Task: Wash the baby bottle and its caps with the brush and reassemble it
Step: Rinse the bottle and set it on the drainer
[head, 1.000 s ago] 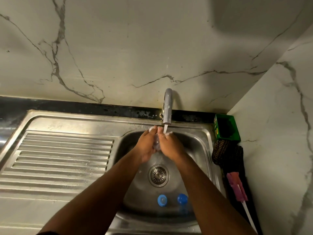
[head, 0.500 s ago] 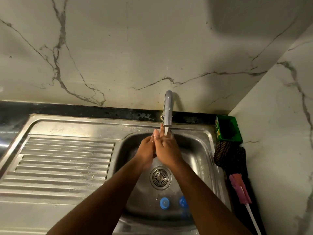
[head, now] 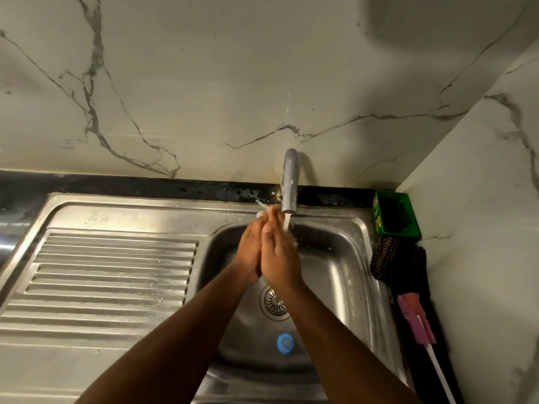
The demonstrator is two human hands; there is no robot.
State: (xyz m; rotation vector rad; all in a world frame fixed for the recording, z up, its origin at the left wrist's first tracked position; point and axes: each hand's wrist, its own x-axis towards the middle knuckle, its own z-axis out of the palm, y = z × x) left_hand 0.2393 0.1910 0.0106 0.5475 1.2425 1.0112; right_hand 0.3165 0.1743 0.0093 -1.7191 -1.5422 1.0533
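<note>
The left hand [head: 250,252] and right hand [head: 278,252] press palm to palm under the tap [head: 289,185], fingers straight, holding nothing. A blue cap [head: 284,343] lies in the sink [head: 344,258] (brush [head: 417,322] on the right).

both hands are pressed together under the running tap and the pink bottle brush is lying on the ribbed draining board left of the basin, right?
Not quite. The left hand and right hand are pressed together at the grey metal tap, but the head view shows the pink bottle brush with the white handle lying on the dark ledge right of the steel sink basin, not on the ribbed draining board.
</note>
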